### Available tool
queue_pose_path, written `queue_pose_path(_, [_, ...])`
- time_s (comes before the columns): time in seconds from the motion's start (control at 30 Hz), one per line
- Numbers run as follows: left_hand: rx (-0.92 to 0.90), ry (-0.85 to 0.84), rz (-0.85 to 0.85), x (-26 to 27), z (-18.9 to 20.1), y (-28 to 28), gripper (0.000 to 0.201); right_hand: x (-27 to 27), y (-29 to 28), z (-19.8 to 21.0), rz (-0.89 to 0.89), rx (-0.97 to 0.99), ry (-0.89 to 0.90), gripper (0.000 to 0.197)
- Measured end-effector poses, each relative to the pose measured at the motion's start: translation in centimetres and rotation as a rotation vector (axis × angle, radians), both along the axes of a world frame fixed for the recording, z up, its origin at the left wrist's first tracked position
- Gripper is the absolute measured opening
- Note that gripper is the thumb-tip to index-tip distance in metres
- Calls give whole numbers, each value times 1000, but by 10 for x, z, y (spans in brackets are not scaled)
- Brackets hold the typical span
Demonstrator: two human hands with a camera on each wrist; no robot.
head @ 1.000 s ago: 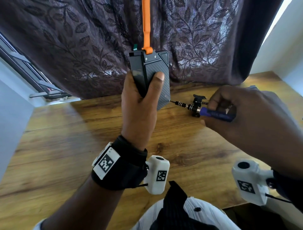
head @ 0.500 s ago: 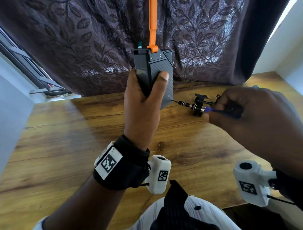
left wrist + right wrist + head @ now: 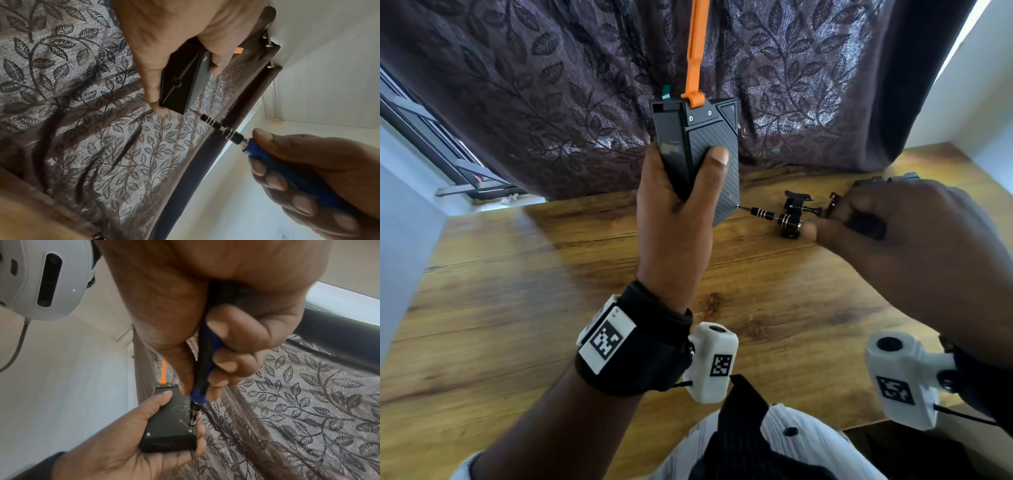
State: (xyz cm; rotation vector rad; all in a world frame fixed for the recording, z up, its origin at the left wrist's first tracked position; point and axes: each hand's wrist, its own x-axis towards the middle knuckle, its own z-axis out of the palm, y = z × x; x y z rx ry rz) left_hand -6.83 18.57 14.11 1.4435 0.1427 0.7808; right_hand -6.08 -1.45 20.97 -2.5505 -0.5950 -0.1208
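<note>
Leaf-pattern curtain [image 3: 551, 85] fills the back, wooden bench [image 3: 517, 308] below. Left hand [image 3: 674, 212] wrapped round black ribbed case [image 3: 717, 137], held upright above bench, orange strap [image 3: 697, 44] rising from its top. Right hand [image 3: 911, 240] clenched on blue-handled screwdriver [image 3: 762, 213]. Shaft lies level, pointing left into case's lower right corner. Tip sits on corner screw [image 3: 189, 430]. 1 screw in play, and driver needs to sit square to case face.

Black box [image 3: 717, 133] with fine diagonal ribbing at upper centre, orange strap [image 3: 697, 44] above it, blue-handled screwdriver [image 3: 226, 129] with black-and-silver banded shaft, dark purple leaf-patterned curtain [image 3: 534, 102], brown wood-grain table [image 3: 517, 308], black-and-white pixel-patterned tags [image 3: 606, 339]
</note>
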Motion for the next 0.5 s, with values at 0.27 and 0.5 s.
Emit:
queue_pose_path(0.27, [2,13,0,-1,0,1,40,0,2,0,35,-2,66,39])
queue_pose_path(0.5, [11,20,-22,-2,0,-1,28,-1,-1,-3,40,13,75,36])
